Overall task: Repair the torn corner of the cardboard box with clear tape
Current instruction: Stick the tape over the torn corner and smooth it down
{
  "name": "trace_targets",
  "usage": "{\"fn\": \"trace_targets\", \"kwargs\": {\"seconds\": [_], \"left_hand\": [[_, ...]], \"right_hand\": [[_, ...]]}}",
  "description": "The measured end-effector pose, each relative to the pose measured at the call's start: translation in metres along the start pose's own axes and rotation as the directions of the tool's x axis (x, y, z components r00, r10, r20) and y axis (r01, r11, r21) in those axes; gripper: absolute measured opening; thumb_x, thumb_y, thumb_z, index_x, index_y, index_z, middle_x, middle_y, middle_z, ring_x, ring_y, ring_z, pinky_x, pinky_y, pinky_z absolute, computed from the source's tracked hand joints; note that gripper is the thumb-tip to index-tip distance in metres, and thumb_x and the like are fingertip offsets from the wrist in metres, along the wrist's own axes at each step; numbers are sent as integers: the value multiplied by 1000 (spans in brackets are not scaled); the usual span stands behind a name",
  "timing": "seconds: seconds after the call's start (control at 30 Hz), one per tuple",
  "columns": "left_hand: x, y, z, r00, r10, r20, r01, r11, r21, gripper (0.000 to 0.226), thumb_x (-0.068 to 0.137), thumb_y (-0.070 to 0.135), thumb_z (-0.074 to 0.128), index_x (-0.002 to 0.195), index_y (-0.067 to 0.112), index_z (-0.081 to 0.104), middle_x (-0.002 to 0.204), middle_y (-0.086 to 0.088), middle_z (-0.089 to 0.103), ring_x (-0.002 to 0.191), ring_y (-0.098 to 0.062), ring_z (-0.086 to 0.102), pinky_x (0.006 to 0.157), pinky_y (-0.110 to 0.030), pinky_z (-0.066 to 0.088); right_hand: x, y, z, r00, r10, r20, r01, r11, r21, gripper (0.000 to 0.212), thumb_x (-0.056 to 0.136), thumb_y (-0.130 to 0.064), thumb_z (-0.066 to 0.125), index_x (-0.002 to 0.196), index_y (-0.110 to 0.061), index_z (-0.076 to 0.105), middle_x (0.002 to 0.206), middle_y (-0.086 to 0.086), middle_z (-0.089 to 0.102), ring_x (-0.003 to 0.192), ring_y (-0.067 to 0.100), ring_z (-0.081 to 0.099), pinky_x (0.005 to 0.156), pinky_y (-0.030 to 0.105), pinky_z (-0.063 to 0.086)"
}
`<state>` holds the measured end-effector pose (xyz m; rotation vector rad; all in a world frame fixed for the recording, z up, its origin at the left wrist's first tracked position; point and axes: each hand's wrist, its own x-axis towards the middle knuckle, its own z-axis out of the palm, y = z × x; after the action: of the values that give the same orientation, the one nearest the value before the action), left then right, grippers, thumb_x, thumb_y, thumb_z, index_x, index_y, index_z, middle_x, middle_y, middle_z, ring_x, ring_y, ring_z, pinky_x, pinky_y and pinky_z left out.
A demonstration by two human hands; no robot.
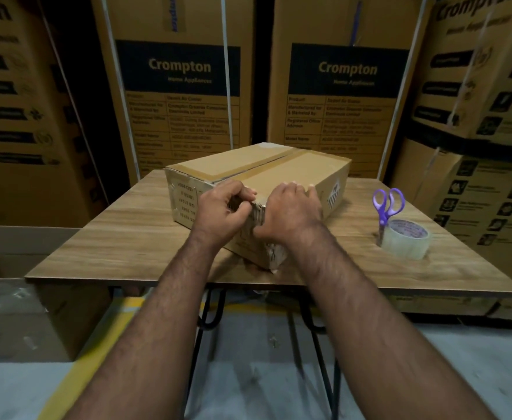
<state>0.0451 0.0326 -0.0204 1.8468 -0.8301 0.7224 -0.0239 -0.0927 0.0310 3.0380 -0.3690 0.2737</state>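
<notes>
We see a wood-grain bench on black hairpin legs, hemmed in behind and at both sides by tall printed cartons bound with white straps. To the right lie purple-handled scissors, their blades hidden behind a glossy roll of clear tape that lies flat, both well apart from the box. The box, plain brown corrugated card with a taped centre seam, sits aslant at mid-bench with one vertical corner turned toward us; that corner is ragged and crumpled, its fluted layers exposed. The left hand is curled at the corner's upper part, its fingers pinched shut on the torn card. The right hand lies over the top edge just beside it, fingers spread flat on the box and thumb pressed against the corner lower down. Both forearms cover much of the box's near faces. Below, grey floor carries a yellow line.
</notes>
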Motion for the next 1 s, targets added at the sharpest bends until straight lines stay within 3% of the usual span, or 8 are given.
{"fn": "trace_targets", "kwargs": {"seconds": [0.1,0.17,0.3,0.47,0.6,0.77,0.9,1.0], "left_hand": [[-1,-4,-3,999,5,35,-6,1000,21,10,85,10,69,93,13,75,104,3,75,103,-7,69,99,-35,56],[0,-7,-3,999,7,43,-8,999,33,11,86,11,71,96,14,75,106,4,76,105,-7,69,100,-37,56],[0,-10,-2,999,16,28,-17,999,27,12,86,12,71,97,15,76,106,4,76,104,-7,70,99,-38,57],[1,-7,-2,999,-4,44,2,999,54,15,84,6,73,96,14,77,102,3,76,102,-9,69,99,-34,55],[2,-3,-2,997,-34,64,28,995,91,14,83,9,71,96,13,76,101,2,75,101,-14,69,98,-39,56],[1,-1,-2,998,-36,58,32,997,66,13,85,9,72,95,15,75,103,4,76,103,-10,70,99,-40,56],[-1,-5,0,999,-32,41,31,999,42,12,85,14,69,95,16,75,104,4,76,104,-9,70,98,-41,57],[1,-6,2,999,-25,43,23,999,42,12,85,13,70,95,16,75,104,3,76,103,-10,70,98,-41,56]], "right_hand": [[-1,22,0,997,-60,43,52,983,175,126,78,-71,69,162,-4,3,172,15,6,159,28,4,129,52,2],[-19,27,7,997,-60,-44,67,984,165,126,80,-74,65,163,-7,-2,173,11,1,160,25,-1,128,53,1],[-56,5,23,965,-141,-220,158,986,58,107,88,-65,60,161,-6,10,170,14,16,159,27,11,129,52,6],[-41,-26,25,976,-114,-188,98,991,-95,108,81,-55,71,157,0,18,162,24,26,153,37,22,128,51,9],[-20,-17,16,975,-163,-151,166,986,6,110,77,-56,74,158,-6,20,163,16,28,153,31,22,129,50,9],[-56,-7,35,950,-71,-304,116,984,133,105,89,-57,60,162,-3,6,171,17,10,159,30,8,129,47,3],[-61,-13,38,948,-10,-318,76,978,195,94,92,-52,57,160,-1,15,168,18,21,157,30,16,129,46,7],[-41,-16,29,953,19,-303,23,991,134,91,88,-51,60,155,1,27,159,19,35,150,32,29,128,49,16]]}}
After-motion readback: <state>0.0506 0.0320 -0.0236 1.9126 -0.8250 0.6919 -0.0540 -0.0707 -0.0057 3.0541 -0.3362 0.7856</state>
